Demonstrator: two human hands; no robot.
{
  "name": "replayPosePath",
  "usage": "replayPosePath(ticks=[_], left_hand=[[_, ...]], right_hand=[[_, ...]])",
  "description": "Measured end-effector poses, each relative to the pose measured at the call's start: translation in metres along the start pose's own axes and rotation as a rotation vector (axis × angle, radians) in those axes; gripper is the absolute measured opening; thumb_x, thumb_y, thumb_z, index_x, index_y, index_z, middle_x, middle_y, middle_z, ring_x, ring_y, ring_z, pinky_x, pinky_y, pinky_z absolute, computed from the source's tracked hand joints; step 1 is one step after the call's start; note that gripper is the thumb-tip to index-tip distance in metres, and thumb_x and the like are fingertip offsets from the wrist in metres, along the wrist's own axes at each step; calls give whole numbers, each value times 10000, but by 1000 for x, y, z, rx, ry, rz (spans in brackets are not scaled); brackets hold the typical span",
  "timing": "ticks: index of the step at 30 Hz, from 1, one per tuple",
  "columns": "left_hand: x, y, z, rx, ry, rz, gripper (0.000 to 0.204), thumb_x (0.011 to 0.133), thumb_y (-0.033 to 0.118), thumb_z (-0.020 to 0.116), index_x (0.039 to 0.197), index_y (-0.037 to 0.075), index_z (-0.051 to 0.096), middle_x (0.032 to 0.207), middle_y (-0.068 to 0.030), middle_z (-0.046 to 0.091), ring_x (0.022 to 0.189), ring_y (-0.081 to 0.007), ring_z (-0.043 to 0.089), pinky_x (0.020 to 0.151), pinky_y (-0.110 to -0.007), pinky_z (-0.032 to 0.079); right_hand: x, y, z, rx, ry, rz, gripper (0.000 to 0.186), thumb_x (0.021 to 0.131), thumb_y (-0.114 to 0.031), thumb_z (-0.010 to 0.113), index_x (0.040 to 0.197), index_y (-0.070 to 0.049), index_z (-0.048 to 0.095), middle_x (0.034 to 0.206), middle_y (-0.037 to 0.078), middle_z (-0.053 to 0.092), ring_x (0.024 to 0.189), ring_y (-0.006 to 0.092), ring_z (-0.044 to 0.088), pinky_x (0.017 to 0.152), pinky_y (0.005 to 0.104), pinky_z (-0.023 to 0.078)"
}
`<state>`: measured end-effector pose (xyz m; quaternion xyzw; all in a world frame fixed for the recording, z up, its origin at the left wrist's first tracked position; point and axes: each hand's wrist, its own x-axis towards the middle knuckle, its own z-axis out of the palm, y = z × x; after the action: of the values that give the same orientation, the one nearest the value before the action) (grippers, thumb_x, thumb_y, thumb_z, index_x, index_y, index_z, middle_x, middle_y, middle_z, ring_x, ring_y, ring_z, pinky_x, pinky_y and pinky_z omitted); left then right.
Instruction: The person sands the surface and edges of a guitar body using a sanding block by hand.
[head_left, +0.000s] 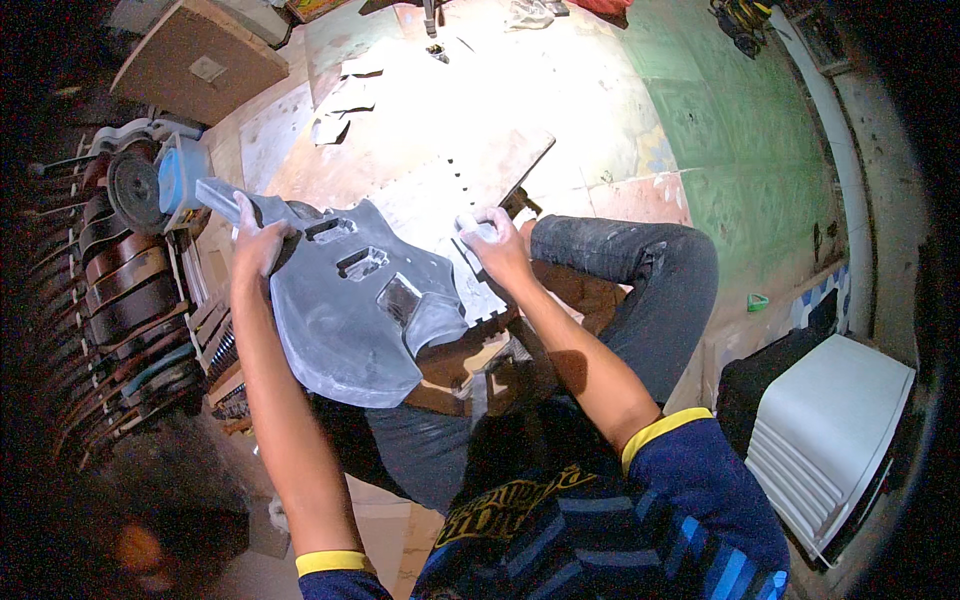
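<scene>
A bright light washes over the middle of a tiled floor (600, 120), with green tiles (740, 150) along its right side. At the left stands a close row of curved brown pieces (125, 270), with a blue plastic container (181, 172) and a dark round disc (138, 190) at its upper end. A brown board (200, 60) leans behind them, and a pale ridged casing (835, 420) sits at the lower right. The person sits with a grey solid-body guitar (335, 305) over the lap, its cutouts facing up and its neck end pointing to the upper left. The left hand (259, 243) is clamped around that neck end. The right hand (492, 243), whitened with dust, is just beyond the guitar's right edge, its fingers curled; whether they grip something small cannot be told.
</scene>
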<state>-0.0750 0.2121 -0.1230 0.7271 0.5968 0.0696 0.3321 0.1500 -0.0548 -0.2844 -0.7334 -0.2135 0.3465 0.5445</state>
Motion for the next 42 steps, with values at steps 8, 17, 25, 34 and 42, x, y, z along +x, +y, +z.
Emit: replayPosePath(ticks=[8, 17, 25, 34, 42], left_hand=[[14, -12, 2, 74, -26, -42, 1111, 699, 131, 718, 1556, -6, 25, 1499, -324, 343, 1321, -344, 452, 1083, -327, 377], [59, -68, 1, -305, -217, -184, 1107, 707, 120, 699, 1560, 6, 3, 1498, -303, 355, 1302, -337, 465, 1064, -335, 402], [6, 22, 22, -128, -83, -43, 1118, 699, 117, 702, 1555, -7, -6, 1518, -311, 324, 1314, -349, 460, 1065, -339, 404], [22, -14, 3, 100, -5, 21, 1121, 689, 136, 706, 1555, -10, 9, 1501, -347, 323, 1335, -368, 439, 1096, -338, 370], [4, 8, -2, -21, -45, -59, 1124, 684, 147, 707, 1555, -11, 15, 1497, -355, 324, 1337, -373, 436, 1101, -340, 365]], right_hand=[[-2, 3, -1, -434, -10, -404, 252, 836, -151, 709, 1079, -98, 666, 1135, 121, 648, 1147, 356, 548, 990, 440, 419], [-68, 35, -2, -279, 119, -141, 879, 678, -212, 837, 1394, -45, 355, 1286, 240, 441, 1231, 422, 452, 1041, 487, 388], [-72, 32, -7, -501, 106, -12, 896, 687, -218, 859, 1411, -28, 366, 1289, 236, 479, 1234, 399, 465, 1043, 479, 389], [-66, 37, -5, -211, 37, -83, 702, 740, -36, 749, 1365, -35, 429, 1240, 215, 499, 1204, 400, 486, 1049, 432, 400], [-49, -5, -7, -444, 204, -423, 432, 727, -72, 693, 1148, -85, 597, 1188, 165, 495, 1142, 349, 474, 973, 485, 381]])
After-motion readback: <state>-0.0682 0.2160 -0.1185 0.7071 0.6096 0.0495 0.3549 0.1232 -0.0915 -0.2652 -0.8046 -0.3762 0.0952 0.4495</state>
